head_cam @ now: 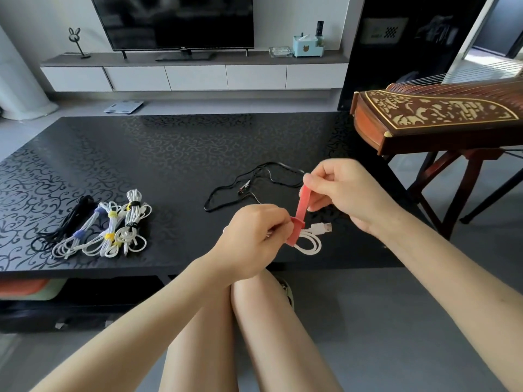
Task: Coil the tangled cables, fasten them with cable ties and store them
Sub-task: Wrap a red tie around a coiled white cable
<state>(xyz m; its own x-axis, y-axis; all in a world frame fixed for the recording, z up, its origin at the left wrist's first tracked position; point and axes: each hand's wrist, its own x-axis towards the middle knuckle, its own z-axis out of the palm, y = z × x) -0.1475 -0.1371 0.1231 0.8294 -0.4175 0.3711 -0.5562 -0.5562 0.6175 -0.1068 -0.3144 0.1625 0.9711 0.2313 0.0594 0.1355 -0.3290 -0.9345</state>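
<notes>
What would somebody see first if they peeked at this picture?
The bright red tie in the middle, pinched by the right hand while the left hand grips a coiled white cable above the black table's near edge. Next, the row of tied bundles on the table's left, and a loose black cable lying behind the hands.

Black table (pixel 169 154), scroll pattern on top. Behind it: TV (pixel 172 21) standing on white console (pixel 195 76). Console, left end: rabbit figurine (pixel 75 41). Right of TV: glass tray (pixel 280 51), just beside pale blue tissue box (pixel 307 46). Scale (pixel 124 106) on floor between console and table. Right: zither (pixel 438 117), inlaid top, on wooden stand (pixel 469 176). Under table, left: orange and green shapes, unidentified.
</notes>
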